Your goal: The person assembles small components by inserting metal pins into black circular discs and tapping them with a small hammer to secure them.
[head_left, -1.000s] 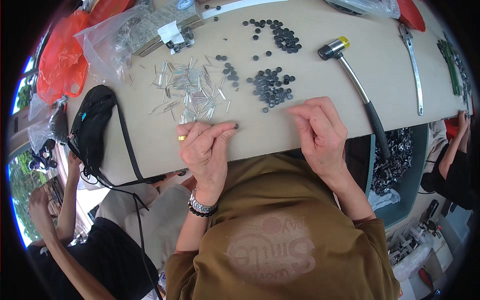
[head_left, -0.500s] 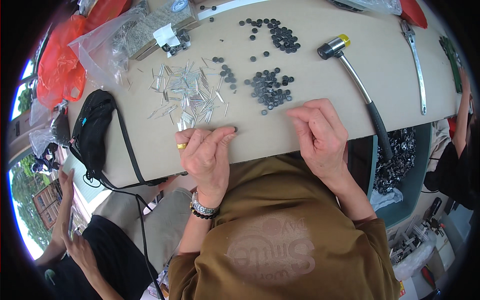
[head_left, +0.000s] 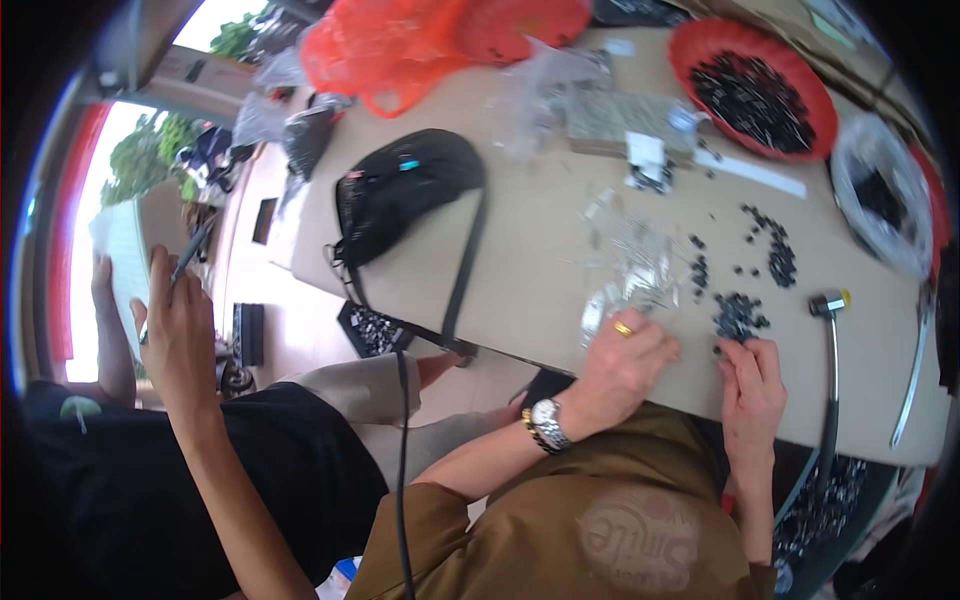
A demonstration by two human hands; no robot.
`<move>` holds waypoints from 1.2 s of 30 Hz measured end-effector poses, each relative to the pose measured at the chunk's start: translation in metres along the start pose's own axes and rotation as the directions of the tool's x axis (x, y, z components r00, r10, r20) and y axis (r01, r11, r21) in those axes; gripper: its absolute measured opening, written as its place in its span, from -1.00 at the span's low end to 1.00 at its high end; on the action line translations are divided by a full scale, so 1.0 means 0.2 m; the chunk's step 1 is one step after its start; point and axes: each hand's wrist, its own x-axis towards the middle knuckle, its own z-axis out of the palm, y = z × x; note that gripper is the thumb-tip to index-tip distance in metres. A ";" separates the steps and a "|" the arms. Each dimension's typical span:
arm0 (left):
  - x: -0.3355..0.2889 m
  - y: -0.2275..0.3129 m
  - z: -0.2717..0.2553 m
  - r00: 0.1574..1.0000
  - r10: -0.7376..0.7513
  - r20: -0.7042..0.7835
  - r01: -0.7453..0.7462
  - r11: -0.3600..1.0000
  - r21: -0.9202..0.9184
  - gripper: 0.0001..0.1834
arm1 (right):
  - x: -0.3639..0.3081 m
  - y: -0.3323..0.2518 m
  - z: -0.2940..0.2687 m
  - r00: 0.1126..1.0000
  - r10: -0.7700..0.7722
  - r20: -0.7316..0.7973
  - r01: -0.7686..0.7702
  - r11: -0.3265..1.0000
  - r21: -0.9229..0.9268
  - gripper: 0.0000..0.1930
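My left hand (head_left: pixel 630 368), with a ring on it, is closed in a pinch beside the loose silver metal pins (head_left: pixel 645 265); what its fingertips hold is hidden. My right hand (head_left: pixel 752 392) reaches the lower edge of a pile of small black round pieces (head_left: pixel 738 316). Its thumb and forefinger pinch at a single black round piece (head_left: pixel 718 350). Further black pieces (head_left: pixel 780 255) lie in a looser group beyond the pile, and a short row of them (head_left: pixel 699 270) sits beside the pins.
A hammer (head_left: pixel 831 370) and an adjustable wrench (head_left: pixel 912 370) lie on the right. Farther back are a red bowl of black parts (head_left: pixel 822 100), a lined container (head_left: pixel 870 240) and a grey block (head_left: pixel 610 125). A black bag (head_left: pixel 400 190) lies left; a seated person (head_left: pixel 185 340) holds a pen.
The view has swung left, bringing the seated person and red bowl into sight. My right hand has moved to the black pile. The black piece seen in my left fingertips is now out of sight.
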 end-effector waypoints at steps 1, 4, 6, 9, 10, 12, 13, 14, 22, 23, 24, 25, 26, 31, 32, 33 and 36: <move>-0.01 0.00 0.00 1.000 -0.007 0.009 0.007 1.000 -0.009 -0.82 | 0.00 0.01 0.01 0.999 -0.036 -0.001 0.036 0.999 0.021 -0.74; 0.01 0.01 0.00 0.999 -0.036 -0.029 0.035 0.998 -0.058 -0.86 | 0.03 0.02 0.02 0.996 -0.057 0.076 0.060 0.997 -0.039 -0.74; 0.01 0.00 0.00 0.997 -0.065 -0.038 0.060 0.989 -0.134 -0.86 | 0.05 0.02 0.02 0.993 -0.067 0.094 0.071 0.997 -0.039 -0.76; -0.01 -0.02 0.00 0.994 -0.101 -0.044 0.090 0.975 -0.202 -0.88 | 0.06 -0.01 0.03 0.993 -0.070 0.097 0.075 0.996 -0.052 -0.78; -0.01 -0.03 0.01 0.994 -0.100 -0.054 0.087 0.976 -0.198 -0.88 | 0.06 -0.01 0.03 0.994 -0.070 0.081 0.075 0.995 -0.059 -0.79; -0.01 -0.04 0.01 0.991 -0.125 -0.042 0.109 0.953 -0.283 -0.89 | 0.05 -0.02 0.04 0.995 -0.074 0.061 0.076 0.996 -0.036 -0.79; -0.01 -0.04 0.01 0.991 -0.127 -0.051 0.108 0.955 -0.277 -0.89 | 0.05 -0.02 0.04 0.997 -0.067 0.043 0.068 0.998 -0.011 -0.78; -0.01 -0.03 0.01 0.989 -0.135 -0.057 0.114 0.955 -0.275 -0.90 | 0.05 -0.01 0.05 0.996 -0.077 0.044 0.077 0.997 -0.009 -0.78; 0.00 0.00 0.04 0.986 -0.164 -0.040 0.140 0.926 -0.349 -0.91 | 0.03 -0.03 -0.01 0.991 0.094 0.096 -0.105 0.988 0.112 -0.82; 0.01 -0.03 0.04 0.991 -0.123 -0.059 0.098 0.946 -0.310 -0.91 | 0.02 -0.02 0.00 0.998 0.034 0.047 -0.039 0.993 0.114 -0.83; 0.01 -0.01 0.05 0.993 -0.087 -0.075 0.062 0.956 -0.287 -0.90 | 0.00 0.00 0.01 1.000 -0.018 0.008 0.017 0.995 0.097 -0.84; 0.00 -0.02 0.05 0.996 -0.070 -0.062 0.053 0.969 -0.243 -0.90 | 0.00 -0.01 0.03 1.000 -0.004 -0.003 0.004 0.995 0.099 -0.85; 0.00 -0.05 0.03 0.996 -0.064 -0.055 0.052 0.977 -0.206 -0.89 | 0.02 0.00 0.05 0.999 -0.049 -0.008 0.049 0.993 0.104 -0.86; 0.02 -0.06 -0.03 0.982 -0.189 -0.025 0.181 0.964 -0.195 -0.82 | 0.06 -0.03 0.07 0.999 -0.006 0.036 0.001 0.993 0.121 -0.82; 0.03 -0.07 -0.03 0.981 -0.195 -0.020 0.187 0.962 -0.197 -0.81 | 0.07 -0.03 0.07 0.999 0.027 0.035 -0.030 0.996 0.084 -0.82; 0.03 -0.07 -0.01 0.982 -0.190 -0.006 0.183 0.955 -0.232 -0.81 | 0.07 -0.02 0.07 1.000 -0.017 0.014 0.016 0.998 0.057 -0.83; 0.04 -0.06 0.01 0.981 -0.196 0.006 0.193 0.958 -0.212 -0.81 | 0.05 0.00 0.06 0.999 -0.030 -0.020 0.030 0.999 0.020 -0.83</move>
